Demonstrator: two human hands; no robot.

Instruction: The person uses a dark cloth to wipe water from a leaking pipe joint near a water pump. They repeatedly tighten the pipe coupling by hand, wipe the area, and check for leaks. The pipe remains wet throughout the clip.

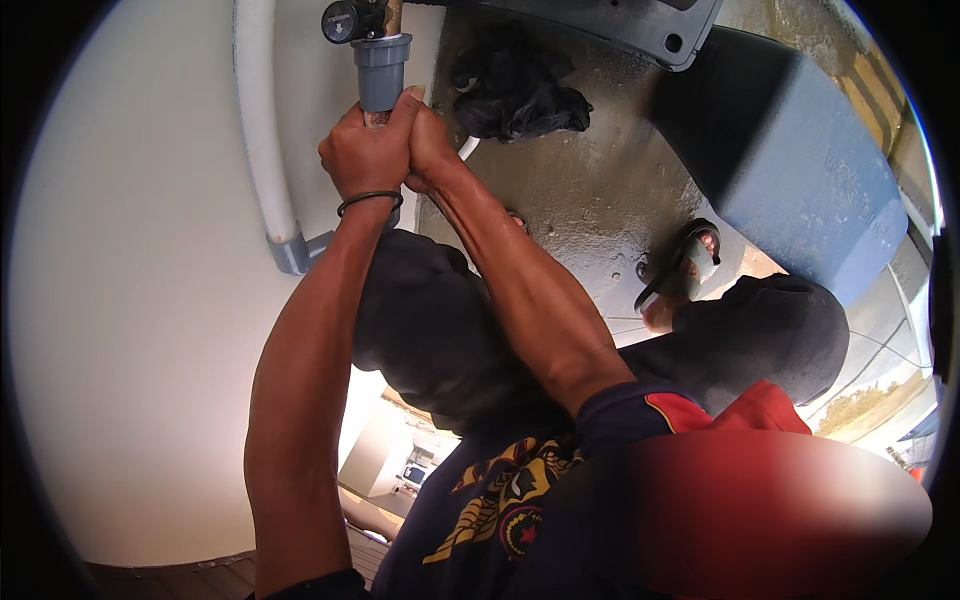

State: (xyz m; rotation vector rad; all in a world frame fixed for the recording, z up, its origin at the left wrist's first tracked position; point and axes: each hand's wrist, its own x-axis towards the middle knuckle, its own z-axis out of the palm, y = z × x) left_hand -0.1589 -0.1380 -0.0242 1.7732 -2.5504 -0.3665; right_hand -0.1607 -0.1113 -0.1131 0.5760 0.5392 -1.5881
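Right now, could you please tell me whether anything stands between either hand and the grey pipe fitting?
Nothing visible does: the left hand and right hand are closed together right at the lower end of the grey pipe fitting. The dark bunched material lies off to the right.

Looks like an outdoor spot beside some building (pixel 130 250) — home or not, can't tell. Pale wall (pixel 150 400) and a white pipe (pixel 262 120) left of the left hand (pixel 365 155), wet-looking concrete floor (pixel 590 185) right of the right hand (pixel 432 148), big blue plastic container (pixel 800 170) farther that way — plus sunlit ground (pixel 865 405)
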